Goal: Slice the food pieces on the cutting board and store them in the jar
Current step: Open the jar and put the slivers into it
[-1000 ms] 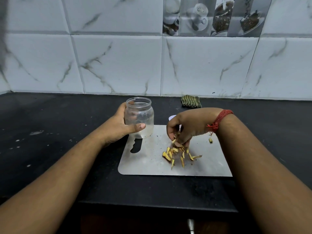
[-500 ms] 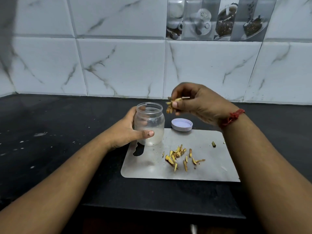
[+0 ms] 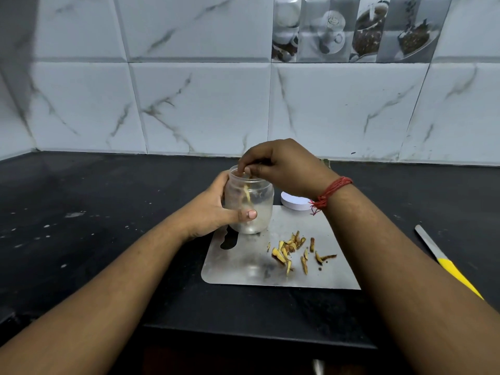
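1. Black counter [image 3: 94,212] with marble-tile wall behind; the view has drifted a little since a second ago but the setup is unchanged.
2. Steel cutting board [image 3: 243,269] lies flat on the counter, with a handle cutout at its left end. It has not shifted.
3. Left hand [image 3: 213,209] is wrapped around the clear plastic jar [image 3: 250,204], thumb across the front, same hold as a second ago. The jar stands upright on the board's far-left corner, mouth open.
4. Right hand [image 3: 281,166] is the main change: a second ago it was down on the pile pinching slices, half a second ago it was lifted beside the jar with a pinch of them, and now its fingertips are bunched right over the jar mouth. Whether they have fully let go I cannot tell, because the hand hides the rim.
5. Knife [image 3: 446,262] with a yellow handle rests on the counter to the right, well apart from the board and untouched.
6. White lid [image 3: 295,203] sits just behind the board, partly hidden by the right wrist.
7. Sliced food pieces [image 3: 295,253] are scattered loosely on the board's right half, and the pile is thinner than a second ago.
8. One pale slice [image 3: 246,196] shows inside the jar, apparently dropping down the wall.
9. Judgement: slicing looks finished and the transfer is mid-way. Several more pinches remain, then the lid.
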